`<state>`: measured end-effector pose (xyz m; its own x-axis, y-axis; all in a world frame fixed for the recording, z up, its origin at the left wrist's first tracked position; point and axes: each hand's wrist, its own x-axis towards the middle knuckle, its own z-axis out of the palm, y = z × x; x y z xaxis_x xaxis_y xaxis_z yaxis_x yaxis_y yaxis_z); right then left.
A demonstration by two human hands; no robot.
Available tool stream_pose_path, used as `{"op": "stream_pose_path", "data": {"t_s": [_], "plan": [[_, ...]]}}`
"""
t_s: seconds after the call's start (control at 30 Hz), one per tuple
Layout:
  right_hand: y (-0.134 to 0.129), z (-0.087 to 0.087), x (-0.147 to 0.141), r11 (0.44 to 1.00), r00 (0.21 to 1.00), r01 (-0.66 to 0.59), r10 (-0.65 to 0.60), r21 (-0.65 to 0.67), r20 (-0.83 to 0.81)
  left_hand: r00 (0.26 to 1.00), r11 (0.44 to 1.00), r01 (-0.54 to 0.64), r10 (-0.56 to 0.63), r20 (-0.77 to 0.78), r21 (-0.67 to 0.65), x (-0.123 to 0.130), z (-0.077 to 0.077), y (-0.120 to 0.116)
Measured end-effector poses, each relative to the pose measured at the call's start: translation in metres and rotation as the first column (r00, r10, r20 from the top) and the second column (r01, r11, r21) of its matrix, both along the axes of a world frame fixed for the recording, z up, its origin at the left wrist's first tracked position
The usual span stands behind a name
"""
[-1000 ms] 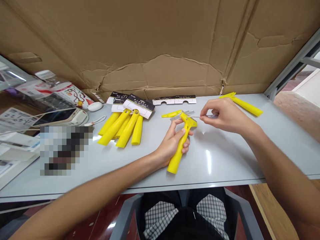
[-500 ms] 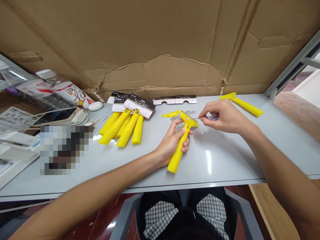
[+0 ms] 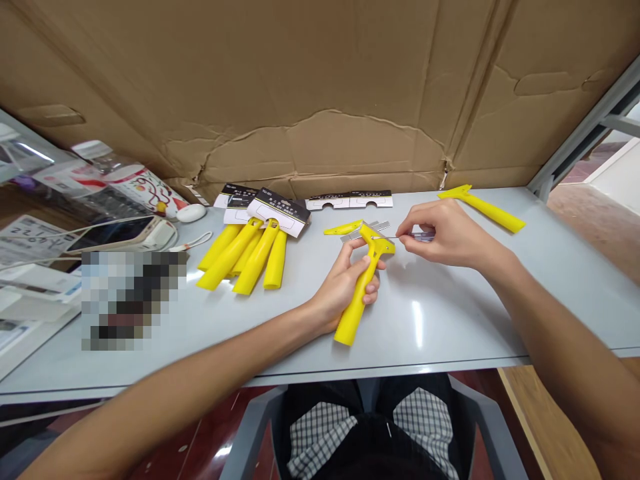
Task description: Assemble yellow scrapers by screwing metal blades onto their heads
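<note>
My left hand (image 3: pixel 345 283) is wrapped round the handle of a yellow scraper (image 3: pixel 356 308), its forked head tilted up and away from me. In my right hand (image 3: pixel 445 233) a thin screwdriver (image 3: pixel 423 236) with a clear handle is pinched; its metal shaft points left and its tip meets the side of the scraper's head. Just behind the head lie a flat metal blade (image 3: pixel 353 235) and a yellow clamp piece (image 3: pixel 343 228), partly hidden by the head. Whether the blade touches the head I cannot tell.
Several carded yellow scrapers (image 3: pixel 250 260) lie left of centre. Two folded cards (image 3: pixel 350 199) rest against the cardboard wall (image 3: pixel 320 87). Another yellow scraper (image 3: pixel 493 212) is at the back right. A phone (image 3: pixel 113 235), white earphone case (image 3: pixel 191 213) and bottle (image 3: pixel 143 187) crowd the left.
The screwdriver's handle has turned or shifted very slightly in my right fingers. My left hand and the scraper are almost still.
</note>
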<state>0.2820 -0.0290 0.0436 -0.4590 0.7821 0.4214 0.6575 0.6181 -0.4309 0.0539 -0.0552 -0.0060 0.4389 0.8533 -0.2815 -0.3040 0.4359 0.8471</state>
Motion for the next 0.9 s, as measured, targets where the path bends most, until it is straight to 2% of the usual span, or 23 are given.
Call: {"op": "stream_pose_path", "data": {"t_s": [0.13,0.3,0.4,0.5,0.63,0.7,0.83,0.9], "plan": [[-0.0012,-0.0007,-0.0004,1.000,0.999,0.016,-0.015,0.027,-0.030,1.000,1.000,-0.013,0.013,0.009,-0.008,0.0002,0.0000,0.0007],[-0.0018,0.0001,-0.0017,0.999,0.972,0.028,-0.017,0.044,-0.233,1.000,1.000,-0.023,0.023,0.019,-0.012,0.0001,-0.0009,0.0023],[-0.0010,-0.0006,-0.0040,0.997,0.956,0.013,0.009,0.075,-0.294,0.999,0.999,-0.029,0.030,0.028,-0.017,-0.0003,-0.0019,0.0029],[0.0010,-0.0035,-0.0052,0.993,0.967,0.057,-0.030,0.100,-0.252,0.999,0.999,-0.037,0.037,0.031,-0.027,0.0000,-0.0021,0.0029],[0.0029,-0.0071,-0.0035,0.984,0.984,0.159,-0.152,0.076,-0.090,0.997,0.996,-0.071,0.073,0.033,-0.057,0.0011,-0.0008,0.0032],[0.0021,-0.0064,-0.0027,0.987,0.989,0.129,-0.121,0.096,-0.088,0.996,0.995,-0.075,0.077,0.034,-0.064,0.0013,-0.0004,0.0036],[-0.0003,-0.0033,-0.0029,0.992,0.982,-0.027,0.049,0.122,-0.182,0.997,0.996,-0.072,0.074,0.035,-0.062,0.0007,-0.0011,0.0043],[0.0006,-0.0041,-0.0032,0.993,0.982,-0.021,0.043,0.119,-0.185,0.997,0.995,-0.072,0.074,0.035,-0.063,0.0004,-0.0018,0.0046]]}}
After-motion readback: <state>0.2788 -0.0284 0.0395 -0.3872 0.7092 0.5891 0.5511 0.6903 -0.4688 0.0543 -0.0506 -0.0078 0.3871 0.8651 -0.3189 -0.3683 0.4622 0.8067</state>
